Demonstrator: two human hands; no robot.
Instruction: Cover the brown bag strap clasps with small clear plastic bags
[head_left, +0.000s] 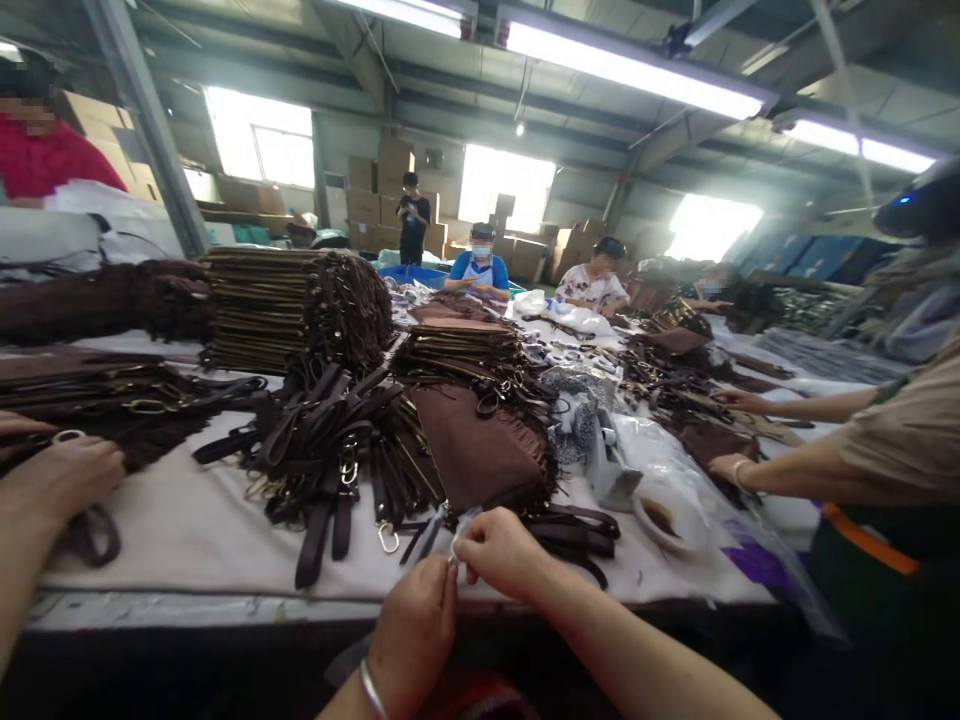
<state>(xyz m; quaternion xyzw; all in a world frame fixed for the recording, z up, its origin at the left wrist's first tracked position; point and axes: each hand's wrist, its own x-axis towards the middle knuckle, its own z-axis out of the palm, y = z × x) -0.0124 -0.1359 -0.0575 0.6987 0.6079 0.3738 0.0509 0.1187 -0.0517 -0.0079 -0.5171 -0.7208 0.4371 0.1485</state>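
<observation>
At the table's front edge, my left hand (pixel 416 610) and my right hand (pixel 502 550) meet with fingers pinched together. Between the fingertips is a small piece of clear plastic film (pixel 466 520). It seems to wrap a thin end or clasp that my fingers mostly hide. Just beyond my hands lies a dark brown fringed bag (pixel 484 450) on a stack. To its left is a heap of brown wrist straps (pixel 322 430) with gold clasps (pixel 388 537). More dark straps (pixel 574 530) lie right of my right hand.
Stacked brown zippered pouches (pixel 259 310) rise behind the straps. A grey metal holder (pixel 611 465) and a bowl of dark liquid (pixel 664 520) stand to the right. Co-workers' hands (pixel 60 475) at left and a co-worker's arm (pixel 810 460) at right reach over the table.
</observation>
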